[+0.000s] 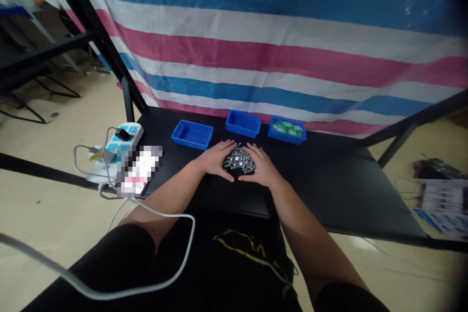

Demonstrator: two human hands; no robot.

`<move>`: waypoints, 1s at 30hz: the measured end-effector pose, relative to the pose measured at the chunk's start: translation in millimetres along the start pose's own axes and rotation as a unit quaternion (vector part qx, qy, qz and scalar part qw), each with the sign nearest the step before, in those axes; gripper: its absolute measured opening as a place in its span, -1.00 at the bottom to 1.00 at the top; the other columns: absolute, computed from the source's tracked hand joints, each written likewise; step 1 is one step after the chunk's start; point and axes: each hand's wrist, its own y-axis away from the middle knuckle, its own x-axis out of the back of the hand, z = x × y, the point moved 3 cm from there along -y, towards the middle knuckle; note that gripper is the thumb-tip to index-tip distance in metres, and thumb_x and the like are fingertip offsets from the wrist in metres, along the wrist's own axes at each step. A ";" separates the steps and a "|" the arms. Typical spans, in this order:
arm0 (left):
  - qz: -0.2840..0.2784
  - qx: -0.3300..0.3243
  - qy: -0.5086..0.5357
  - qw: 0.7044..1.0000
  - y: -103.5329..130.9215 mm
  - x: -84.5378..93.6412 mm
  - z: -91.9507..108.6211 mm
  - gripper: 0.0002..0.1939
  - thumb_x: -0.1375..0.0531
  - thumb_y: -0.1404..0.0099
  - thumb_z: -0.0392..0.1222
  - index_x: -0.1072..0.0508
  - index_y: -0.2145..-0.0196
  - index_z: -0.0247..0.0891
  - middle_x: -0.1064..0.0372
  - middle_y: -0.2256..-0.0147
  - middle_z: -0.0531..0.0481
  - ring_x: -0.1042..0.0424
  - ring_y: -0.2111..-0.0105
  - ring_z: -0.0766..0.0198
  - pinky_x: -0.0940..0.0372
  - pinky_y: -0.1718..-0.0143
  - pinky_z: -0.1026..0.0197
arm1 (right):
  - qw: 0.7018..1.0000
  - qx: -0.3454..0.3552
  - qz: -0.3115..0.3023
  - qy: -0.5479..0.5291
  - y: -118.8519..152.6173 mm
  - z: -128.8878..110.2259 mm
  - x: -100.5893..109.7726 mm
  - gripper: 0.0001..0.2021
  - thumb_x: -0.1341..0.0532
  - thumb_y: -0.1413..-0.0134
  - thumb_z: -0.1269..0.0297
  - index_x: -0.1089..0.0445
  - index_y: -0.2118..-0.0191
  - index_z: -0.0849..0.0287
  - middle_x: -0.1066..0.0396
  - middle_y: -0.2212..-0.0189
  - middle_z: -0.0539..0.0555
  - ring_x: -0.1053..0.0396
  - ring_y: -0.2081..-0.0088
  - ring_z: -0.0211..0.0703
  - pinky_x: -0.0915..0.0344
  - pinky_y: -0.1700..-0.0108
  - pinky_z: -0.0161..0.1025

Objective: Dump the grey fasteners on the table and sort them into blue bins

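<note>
A heap of small silvery metal bolts (239,159) lies on the black tabletop (310,180), close to its front edge. Around its left side curves my left hand (218,158), thumb and fingers apart. My right hand (259,165) cups the opposite side in the same way, its fingers spread. Both hands touch or nearly touch the outer bolts, and neither is closed on any. Just behind the heap stand a blue bin (193,134) at left, a second blue bin (243,123) in the middle, and a third blue bin (287,129) holding green-and-white packets.
At the table's left end sit a white power strip (126,137) with plugs and a blurred-out phone-like device (141,170). A white cable (192,239) loops across in front of my left arm. Behind the bins hangs a striped tarp (256,58); black frame posts (129,100) flank the table.
</note>
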 end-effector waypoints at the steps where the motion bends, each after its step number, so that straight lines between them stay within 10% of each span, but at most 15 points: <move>1: 0.000 0.004 -0.003 1.000 -0.3 -1.0 -0.7 0.47 -0.38 0.17 0.53 0.03 -0.46 -0.38 0.12 -0.44 -0.48 0.07 -0.44 -0.30 0.11 -0.42 -0.29 | 1.000 -0.002 -0.008 0.010 0.6 -1.0 -1.5 0.19 -0.47 0.23 -0.30 -0.02 -0.47 0.04 0.04 -0.47 0.22 0.10 -0.47 0.32 0.13 -0.46 0.33; 30: 0.084 -0.058 0.063 0.993 -13.1 7.5 3.3 -0.34 -0.38 -0.20 0.14 -0.46 -0.16 -0.27 -0.41 -0.06 -0.26 -0.46 -0.07 -0.03 -0.37 -0.15 -0.05 | 1.000 0.018 0.018 0.015 -7.9 3.0 -8.6 -0.42 -0.27 -0.26 -0.04 -0.29 -0.34 -0.06 -0.25 -0.35 0.11 -0.14 -0.40 0.17 -0.05 -0.42 0.29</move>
